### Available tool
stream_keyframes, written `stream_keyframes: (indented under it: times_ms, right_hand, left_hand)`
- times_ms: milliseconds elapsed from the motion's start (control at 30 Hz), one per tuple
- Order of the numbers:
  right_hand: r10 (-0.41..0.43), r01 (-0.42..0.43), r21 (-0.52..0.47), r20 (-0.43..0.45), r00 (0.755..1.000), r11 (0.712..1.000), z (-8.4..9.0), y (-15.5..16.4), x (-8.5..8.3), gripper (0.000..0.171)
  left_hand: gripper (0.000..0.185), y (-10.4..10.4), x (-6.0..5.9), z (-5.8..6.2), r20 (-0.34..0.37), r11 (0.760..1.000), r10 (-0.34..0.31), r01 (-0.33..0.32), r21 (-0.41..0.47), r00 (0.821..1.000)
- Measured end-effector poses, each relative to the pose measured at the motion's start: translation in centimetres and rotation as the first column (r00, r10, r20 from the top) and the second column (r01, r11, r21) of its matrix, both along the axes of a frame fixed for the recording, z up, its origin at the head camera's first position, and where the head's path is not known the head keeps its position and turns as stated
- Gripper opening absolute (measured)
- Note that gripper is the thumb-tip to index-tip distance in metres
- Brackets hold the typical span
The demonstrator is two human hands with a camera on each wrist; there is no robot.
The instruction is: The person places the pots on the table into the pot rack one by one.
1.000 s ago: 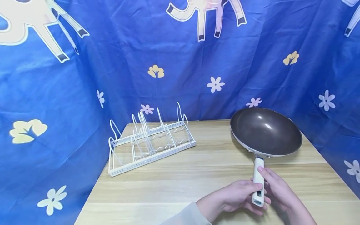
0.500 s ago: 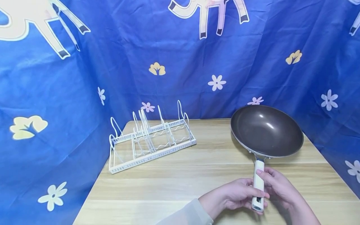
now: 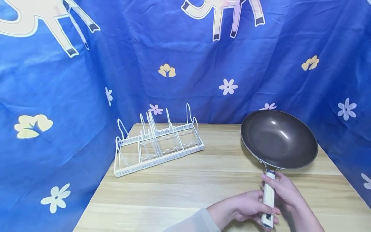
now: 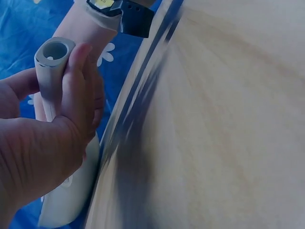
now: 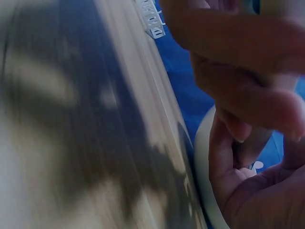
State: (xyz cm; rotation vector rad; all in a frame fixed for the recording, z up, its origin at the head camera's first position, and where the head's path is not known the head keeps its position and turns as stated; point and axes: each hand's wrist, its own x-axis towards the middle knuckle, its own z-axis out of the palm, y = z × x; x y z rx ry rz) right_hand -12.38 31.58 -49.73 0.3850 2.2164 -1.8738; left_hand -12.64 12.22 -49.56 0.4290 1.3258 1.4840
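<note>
A dark-lined wok (image 3: 279, 140) with a pale outer rim is at the right side of the table, its long white handle (image 3: 269, 195) pointing toward me. My left hand (image 3: 247, 204) grips the handle near its free end, thumb across the top and fingers underneath. Further up, by the bowl, my right hand (image 3: 287, 191) holds the same handle with its thumb on top. From the left wrist, the hollow handle end (image 4: 53, 50) pokes out between thumb and fingers of the left hand (image 4: 43, 152). The right wrist view has the right hand (image 5: 271, 200) close up, hiding much of the handle.
A white wire rack (image 3: 162, 159) with upright loops and wavy bars stands at the left of the wooden table (image 3: 185, 183). Blue patterned cloth (image 3: 197, 74) hangs behind the table and along both sides.
The wok has come slightly nearer to me, its handle lower in view. My right hand has shifted up the handle toward the bowl, while the left hand stays near the end.
</note>
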Motion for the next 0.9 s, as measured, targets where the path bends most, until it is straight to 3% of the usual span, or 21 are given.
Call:
stream_keyframes:
  times_ms: [100, 267, 567, 900]
  right_hand:
    - [-0.018, 0.019, 0.107, -0.008, 1.0, 0.994, 0.1, -0.3, -0.3, 0.076]
    - [-0.033, 0.033, 0.23, -0.002, 0.999, 0.973, 0.1, -0.8, -0.3, 0.07]
    - [-0.049, 0.048, 0.214, -0.002, 0.999, 0.976, -0.4, -1.1, 0.4, 0.066]
    - [-0.039, 0.039, 0.168, 0.0, 0.999, 0.985, 0.0, -1.5, 0.2, 0.08]
  left_hand:
    - [0.034, 0.0, 0.3, -0.2, -0.026, 1.0, 0.022, -0.022, -0.015, 0.999]
    - [0.022, 0.1, 0.8, -0.7, -0.08, 0.998, 0.05, -0.053, -0.043, 0.996]
    - [0.014, 0.0, 1.4, -0.7, -0.123, 0.996, 0.045, -0.054, -0.069, 0.991]
    - [0.022, -0.9, 1.8, 0.2, -0.157, 0.993, 0.068, -0.082, -0.086, 0.985]
